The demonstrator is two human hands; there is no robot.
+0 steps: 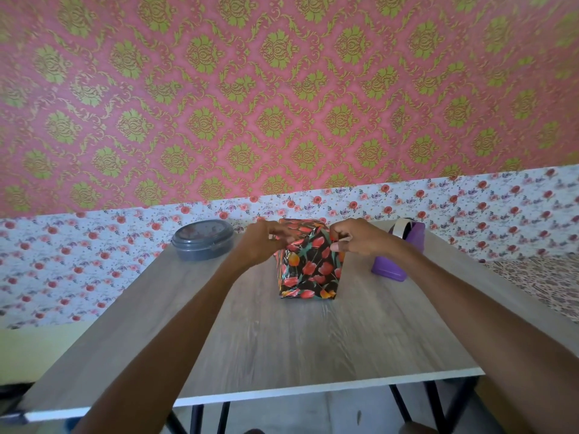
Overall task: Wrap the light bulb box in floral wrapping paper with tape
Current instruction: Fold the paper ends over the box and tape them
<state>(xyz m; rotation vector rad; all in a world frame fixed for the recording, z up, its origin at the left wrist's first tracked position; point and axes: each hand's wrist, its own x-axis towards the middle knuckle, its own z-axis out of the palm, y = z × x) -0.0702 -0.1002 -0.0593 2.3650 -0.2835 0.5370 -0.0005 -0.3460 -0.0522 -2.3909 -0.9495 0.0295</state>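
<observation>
A pink and green damask wall rises behind a wood-grain counter point(282, 339). The box point(308, 277) stands upright near the counter's middle, its sides already covered in dark tulip paper point(313, 264). Judging by this, the work is on the top end: the flaps are being folded shut. Both arms reach forward, and the 2 hands meet over the box top. The left hand point(260, 242) curls its fingers on the paper at the top left edge. The right hand point(360, 239) pinches a fold at the top right corner. Next, the fold likely needs pressing flat with 1 hand while the other fetches tape from the purple dispenser point(394, 261) just right of the box. A grey lidded tub point(202, 241) sits at the left rear.
</observation>
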